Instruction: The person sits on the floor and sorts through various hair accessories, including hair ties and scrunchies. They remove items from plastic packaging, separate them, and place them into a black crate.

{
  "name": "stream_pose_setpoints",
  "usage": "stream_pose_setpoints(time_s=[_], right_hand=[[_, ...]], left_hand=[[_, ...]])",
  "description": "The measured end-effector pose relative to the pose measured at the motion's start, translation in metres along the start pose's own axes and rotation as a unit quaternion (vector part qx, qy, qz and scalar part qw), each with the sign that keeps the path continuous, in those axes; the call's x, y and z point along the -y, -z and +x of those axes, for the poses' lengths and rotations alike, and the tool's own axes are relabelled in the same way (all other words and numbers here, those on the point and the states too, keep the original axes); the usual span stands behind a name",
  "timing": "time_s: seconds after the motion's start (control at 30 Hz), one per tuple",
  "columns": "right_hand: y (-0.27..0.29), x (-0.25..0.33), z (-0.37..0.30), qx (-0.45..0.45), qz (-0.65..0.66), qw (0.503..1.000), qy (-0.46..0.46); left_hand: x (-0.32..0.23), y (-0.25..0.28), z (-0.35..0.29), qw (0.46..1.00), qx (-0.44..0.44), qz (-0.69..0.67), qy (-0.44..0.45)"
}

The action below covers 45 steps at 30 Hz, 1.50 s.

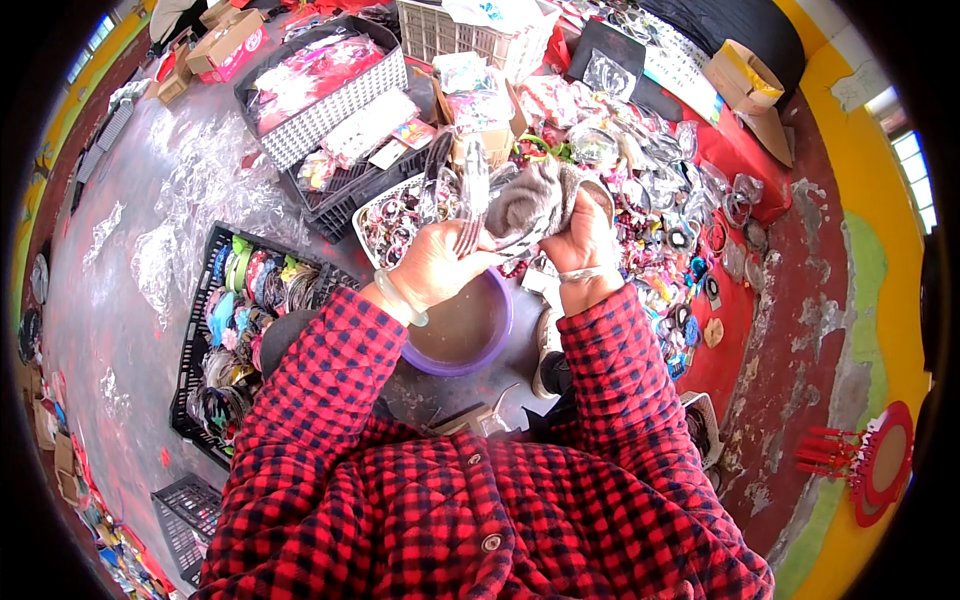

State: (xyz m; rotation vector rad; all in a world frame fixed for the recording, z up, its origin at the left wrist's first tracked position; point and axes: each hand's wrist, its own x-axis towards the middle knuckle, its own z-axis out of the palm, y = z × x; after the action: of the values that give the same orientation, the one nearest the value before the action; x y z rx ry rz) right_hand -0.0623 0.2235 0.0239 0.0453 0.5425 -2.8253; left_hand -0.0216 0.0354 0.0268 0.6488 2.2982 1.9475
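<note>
In front of my chest both hands are raised over a purple basin (503, 325) of murky liquid. My right hand (583, 240) is closed round a bunched grey cloth (535, 205); a curved, light-edged band shows at the cloth's border. My left hand (440, 262) is closed at the cloth's lower left edge, its thumb toward the right hand. Thin dark prongs and a clear plastic strip (475, 185) rise beside its fingers; whether they belong to one thing I cannot tell. A white basket (372, 208) of hair ties stands just beyond my left hand.
Left of me stands a black crate (186, 375) of headbands. Farther off are a grey crate (330, 115) and a white crate (425, 35). Heaped hair accessories (640, 160) cover a red sheet (735, 320) to the right. My shoe (547, 350) is beside the basin.
</note>
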Motion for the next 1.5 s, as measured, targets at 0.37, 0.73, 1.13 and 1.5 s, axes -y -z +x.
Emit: stream_pose_setpoints(time_s=[0.37, 0.73, 1.13, 1.5], right_hand=[[-0.007, -0.005, -0.003, -0.011, -0.148, 0.982, 0.114], [0.016, -0.011, 0.011, -0.190, -0.109, 0.972, 0.080], [-0.009, 0.020, 0.006, 0.002, -0.035, 0.996, 0.087], [-0.006, -0.028, -0.011, 0.068, -0.404, 0.910, 0.071]], left_hand=[[0.005, 0.004, -0.003, 0.990, 0.024, -0.109, 0.091], [0.012, 0.000, 0.000, 0.991, 0.090, -0.051, 0.080], [0.010, 0.014, 0.003, 0.967, -0.065, -0.228, 0.094], [0.008, 0.006, 0.005, 0.976, -0.052, -0.176, 0.120]])
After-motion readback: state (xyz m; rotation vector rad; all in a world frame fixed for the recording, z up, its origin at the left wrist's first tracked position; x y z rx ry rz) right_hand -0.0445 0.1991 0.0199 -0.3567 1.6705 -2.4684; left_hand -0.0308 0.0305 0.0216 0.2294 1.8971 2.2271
